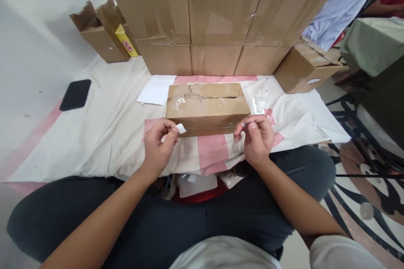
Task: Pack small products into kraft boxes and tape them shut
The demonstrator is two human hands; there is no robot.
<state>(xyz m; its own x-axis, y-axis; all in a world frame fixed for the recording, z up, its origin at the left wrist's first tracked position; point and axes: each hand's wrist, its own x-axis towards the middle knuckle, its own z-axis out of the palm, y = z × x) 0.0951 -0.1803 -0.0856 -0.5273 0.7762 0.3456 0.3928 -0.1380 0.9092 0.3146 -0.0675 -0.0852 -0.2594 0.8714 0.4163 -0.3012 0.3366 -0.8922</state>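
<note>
My left hand (160, 142) pinches a small white piece of paper or sticker (181, 128) between thumb and fingertips, close to the front left edge of a closed cardboard box (206, 107). Clear tape and a ragged dark tear run along the box's top. At the box's front right corner, my right hand (257, 136) is closed with thumb against fingers. A hint of something pale shows at its fingertips, too small to name. Just behind that hand lies a small white plastic item (258, 106), partly hidden.
A wall of taped cartons (221, 17) stands behind the box. Left are a black phone-like slab (75, 94), opened cartons (107, 44) and a yellow box (126, 41). White paper (156, 89) lies on the cloth (120, 134). Another carton (304, 69) sits at right.
</note>
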